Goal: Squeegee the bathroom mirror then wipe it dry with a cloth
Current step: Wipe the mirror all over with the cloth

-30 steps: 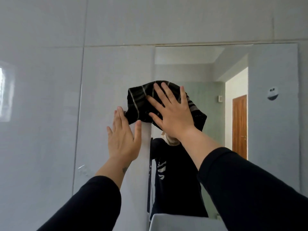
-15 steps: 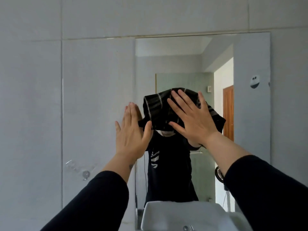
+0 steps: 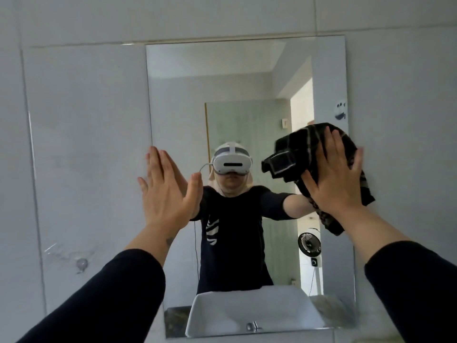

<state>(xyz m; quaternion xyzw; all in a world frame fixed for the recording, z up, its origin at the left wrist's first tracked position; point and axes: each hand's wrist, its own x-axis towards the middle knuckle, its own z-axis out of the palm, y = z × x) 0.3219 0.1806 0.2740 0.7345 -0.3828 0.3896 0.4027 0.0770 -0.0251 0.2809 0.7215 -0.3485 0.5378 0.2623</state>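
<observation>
Right hand [image 3: 333,179] flat, fingers spread, on crumpled dark striped cloth [image 3: 291,154] against glossy rectangular mirror [image 3: 99,144]; left hand [image 3: 165,194] flat, open.

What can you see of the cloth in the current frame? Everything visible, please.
The cloth is dark, nearly black, with thin pale stripes crossing in a check; it looks like soft woven fabric. It is bunched and rumpled, not folded flat, and sits against the right part of the mirror, near its right edge. The right hand presses on it with straight, spread fingers. One flap sticks out to the left, another hangs below the wrist. The left hand is apart from it.
</observation>
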